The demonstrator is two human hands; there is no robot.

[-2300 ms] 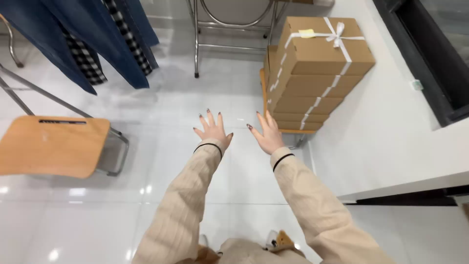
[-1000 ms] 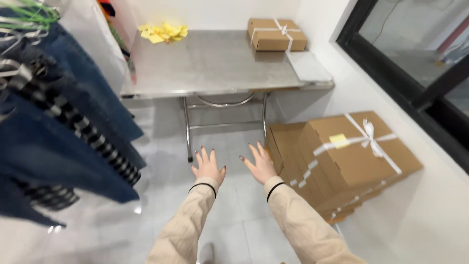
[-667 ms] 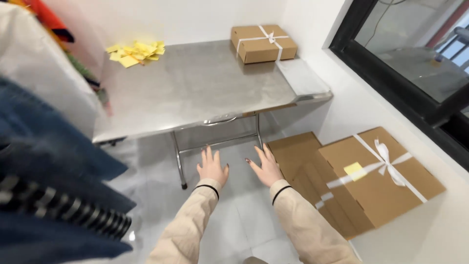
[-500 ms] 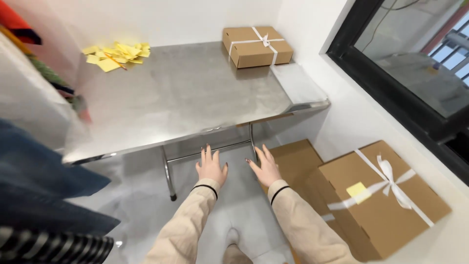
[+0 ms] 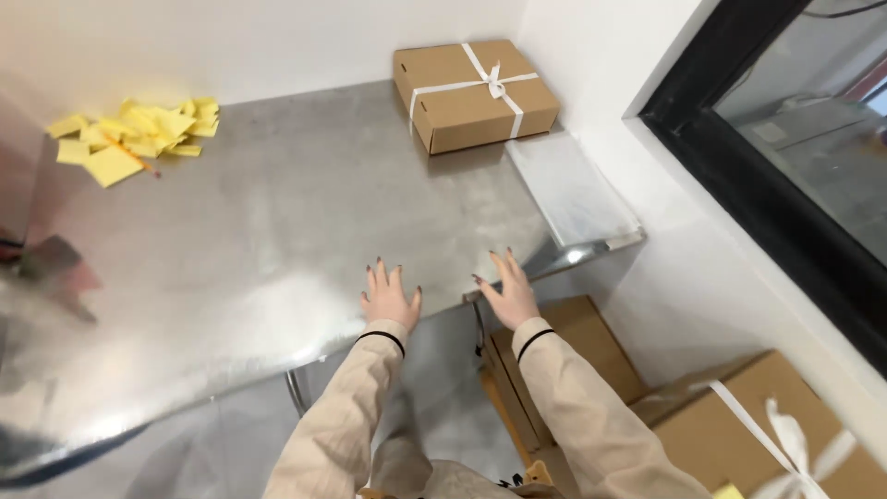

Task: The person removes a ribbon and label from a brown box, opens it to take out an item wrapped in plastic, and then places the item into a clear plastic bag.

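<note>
Two bare hands reach out over the near edge of a steel table, the biggest thing in view. Against its far right corner sits a brown box tied with white ribbon; a clear sheet lies just beside it. More boxes stand on the floor to the right. Yellow notes are scattered at the far left. Left hand and right hand are empty, fingers spread, palms down, near each other but apart.
</note>
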